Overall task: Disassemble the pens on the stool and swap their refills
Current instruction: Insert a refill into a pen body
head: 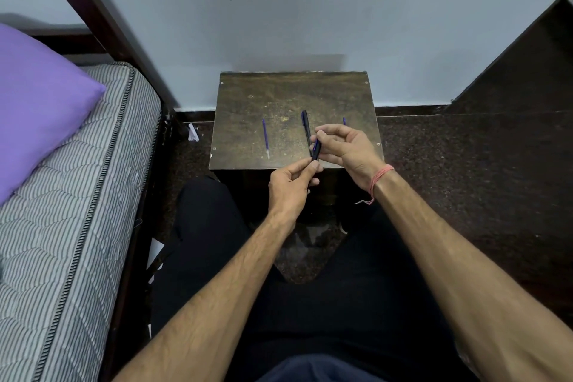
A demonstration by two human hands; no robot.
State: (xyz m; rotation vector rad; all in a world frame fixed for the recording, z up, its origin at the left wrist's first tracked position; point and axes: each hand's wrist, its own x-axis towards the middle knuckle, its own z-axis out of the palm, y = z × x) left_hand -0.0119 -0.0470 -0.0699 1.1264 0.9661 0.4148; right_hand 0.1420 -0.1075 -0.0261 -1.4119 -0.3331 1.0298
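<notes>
A worn brown stool [279,96] stands against the wall. On it lie a loose blue refill [265,137] at the left and a black pen [305,124] in the middle. A small blue piece [344,120] shows just behind my right hand. Over the stool's front edge, my left hand [290,187] pinches the lower end of a black pen barrel [316,150]. My right hand [344,146] grips its upper end, where a bit of blue shows at the fingertips.
A bed with a striped mattress [71,195] and a purple pillow [34,108] lies to the left. Dark speckled floor [465,164] surrounds the stool. A dark wooden surface [527,56] rises at the right. My legs fill the near foreground.
</notes>
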